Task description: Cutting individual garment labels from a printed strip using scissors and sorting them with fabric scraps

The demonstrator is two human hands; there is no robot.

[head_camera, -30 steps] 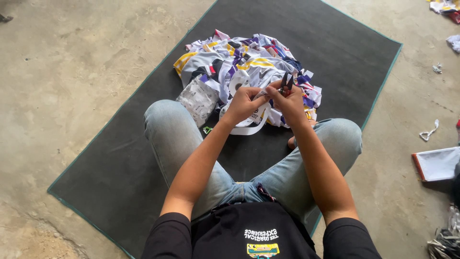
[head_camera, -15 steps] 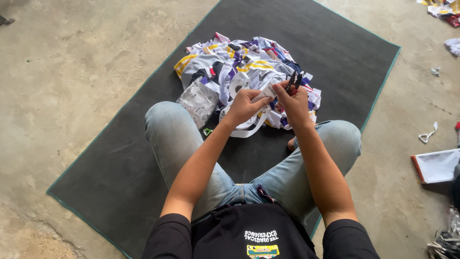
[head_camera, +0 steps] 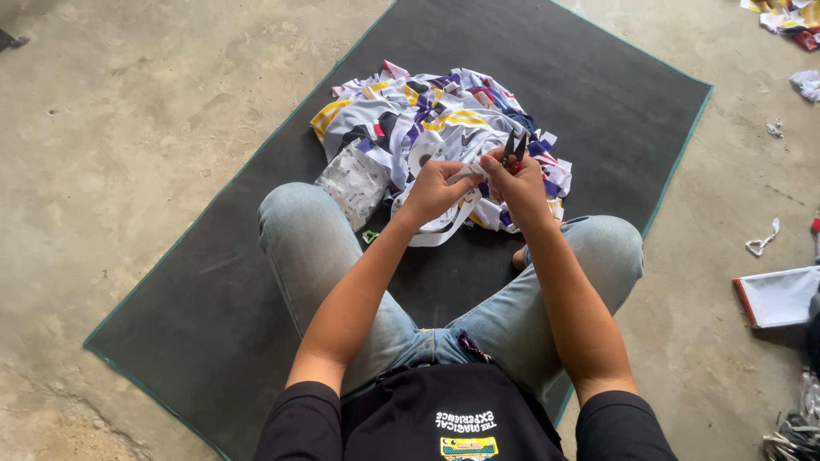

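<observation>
Above the fabric pile (head_camera: pixel 427 119), right hand (head_camera: pixel 517 183) grips small snips (head_camera: pixel 514 149).

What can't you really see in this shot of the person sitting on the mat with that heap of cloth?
Head view:
- Small black snips in the right hand: handles hidden in the fist.
- White cloth strip under the left hand: the pinched spot is hidden by fingers.
- Pile of white, purple and yellow fabric pieces: lower layers buried.
- White board with red edge: cut off by the right edge.

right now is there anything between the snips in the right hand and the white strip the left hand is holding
Nothing visible does. The left hand pinches the white fabric strip up in front of the person, and the right hand holds the small snips right beside it, blades pointing up. The fabric pile lies behind both hands, not between them.
</observation>
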